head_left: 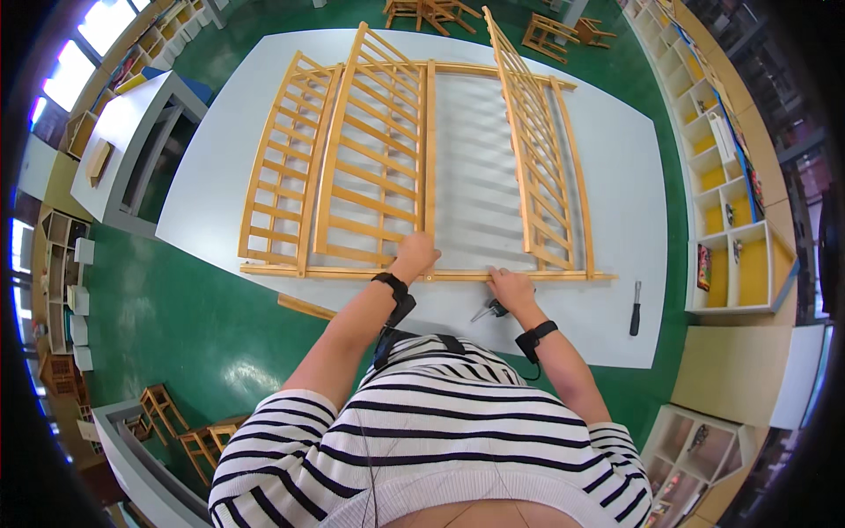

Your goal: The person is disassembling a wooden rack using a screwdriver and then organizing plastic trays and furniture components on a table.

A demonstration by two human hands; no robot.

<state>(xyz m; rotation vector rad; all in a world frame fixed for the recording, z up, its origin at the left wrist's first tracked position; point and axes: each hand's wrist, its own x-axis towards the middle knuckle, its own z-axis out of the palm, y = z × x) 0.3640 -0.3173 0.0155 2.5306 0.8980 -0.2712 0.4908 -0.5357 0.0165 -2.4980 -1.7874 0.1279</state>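
A wooden frame with slatted panels lies on the large white tabletop (616,202). Its long front rail (352,274) runs along the near side. My left hand (416,257) is closed on this rail where the middle crossbar (429,158) meets it. Farther right, my right hand (512,289) grips the same rail with curled fingers, partly hidden from above. Beside my right hand lies a small dark-handled metal tool (495,308), its kind unclear. Two slatted panels, the left one (370,141) and the right one (528,132), stand tilted up from the frame.
A screwdriver (635,310) with a dark handle lies at the table's right. One loose wooden strip (304,306) juts past the near left edge. White shelves (731,255) line the right wall, wooden chairs (550,37) stand beyond the table, and a white cabinet (132,132) is on the left.
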